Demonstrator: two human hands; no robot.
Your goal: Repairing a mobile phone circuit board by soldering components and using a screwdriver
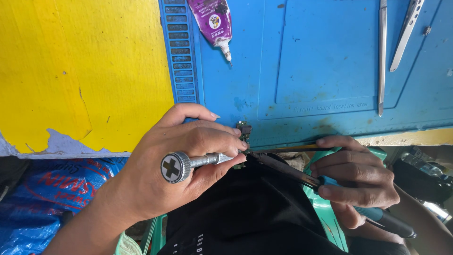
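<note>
My left hand grips a small silver precision screwdriver with a cross mark on its round end cap. Its tip points right toward a small dark circuit part at the front edge of the blue work mat. My right hand holds a long tool with a blue and black handle. That tool's dark shaft runs up and left to the same spot, where the two tips meet just below the mat's edge.
A purple glue tube lies at the mat's top. Two metal tweezers lie at the upper right. A yellow painted surface with chipped paint fills the left. Black cloth lies below my hands, and a blue bag sits at lower left.
</note>
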